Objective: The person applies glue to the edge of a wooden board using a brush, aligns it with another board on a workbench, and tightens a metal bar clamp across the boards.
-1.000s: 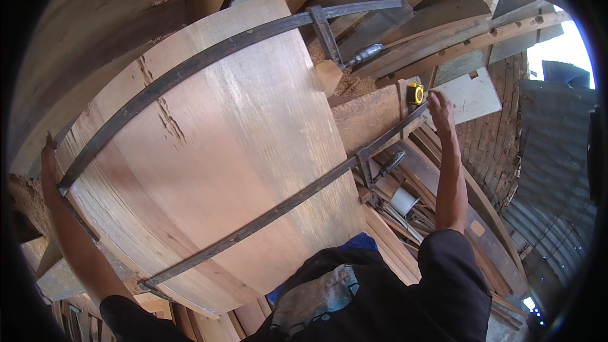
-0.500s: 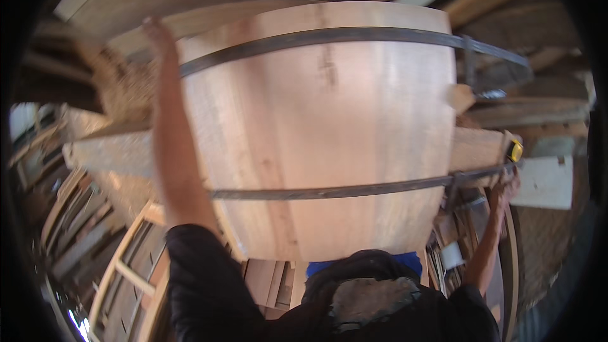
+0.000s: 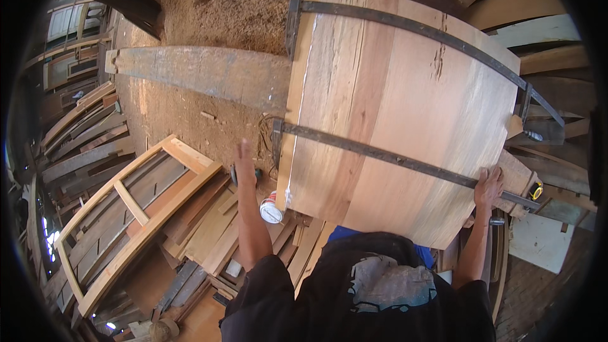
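A broad wooden panel [image 3: 418, 107] of several edge-joined boards lies before me, a white line like glue running along its left strip [image 3: 296, 95]. Two dark metal bar clamps cross it: the far clamp [image 3: 405, 22] and the near clamp [image 3: 380, 150]. My right hand [image 3: 489, 185] is on the near clamp's bar at the panel's right edge, fingers curled over it; the thumb side is hidden. Off the panel's left side, my left hand [image 3: 244, 158] is raised in the air, fingers stretched out, holding nothing. A white bucket [image 3: 272, 211] stands below the panel's left corner.
A thick plank [image 3: 196, 73] runs under the panel, with sawdust [image 3: 228, 22] heaped behind it. At left lies a wooden frame [image 3: 132, 202] among loose boards. A yellow tape measure [image 3: 536, 190] sits by the right clamp end, near a white board [image 3: 541, 240].
My left hand has come back toward me from the panel's far left corner. The view has shifted left, showing the panel's left edge. My right hand stays near the near clamp's right end.
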`<state>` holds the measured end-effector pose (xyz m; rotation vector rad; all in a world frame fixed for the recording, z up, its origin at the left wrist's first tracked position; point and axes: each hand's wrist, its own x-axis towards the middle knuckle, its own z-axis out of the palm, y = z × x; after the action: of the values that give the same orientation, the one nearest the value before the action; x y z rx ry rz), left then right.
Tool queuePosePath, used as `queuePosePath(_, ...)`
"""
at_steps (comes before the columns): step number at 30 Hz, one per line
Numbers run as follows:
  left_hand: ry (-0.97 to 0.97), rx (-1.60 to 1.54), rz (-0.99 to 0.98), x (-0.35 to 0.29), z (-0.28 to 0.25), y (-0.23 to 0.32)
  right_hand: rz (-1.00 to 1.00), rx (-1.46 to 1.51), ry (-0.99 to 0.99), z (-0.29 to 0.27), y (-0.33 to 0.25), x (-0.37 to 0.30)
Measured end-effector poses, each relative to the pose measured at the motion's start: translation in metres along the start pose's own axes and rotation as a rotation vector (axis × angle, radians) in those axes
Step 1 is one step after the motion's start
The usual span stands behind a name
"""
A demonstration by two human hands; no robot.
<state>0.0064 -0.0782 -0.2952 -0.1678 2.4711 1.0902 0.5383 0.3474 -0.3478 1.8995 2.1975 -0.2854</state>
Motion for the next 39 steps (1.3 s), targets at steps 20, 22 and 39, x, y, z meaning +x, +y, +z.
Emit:
queuePosePath(20, -0.741, -0.140, -0.217, -0.058, 0.003, -0.094, -0.025, 0.109, -0.014, 0.007, 0.021, 0.014)
queuePosePath(22, -0.651, -0.031, -0.146, -0.055, 0.005, -0.103, -0.094, 0.109, 0.019, 0.010, 0.024, 0.016)
queuePosePath(39, -0.489, 0.316, 0.036, -0.070, -0.001, -0.087, -0.158, -0.020, 0.103, -0.022, -0.062, -0.085)
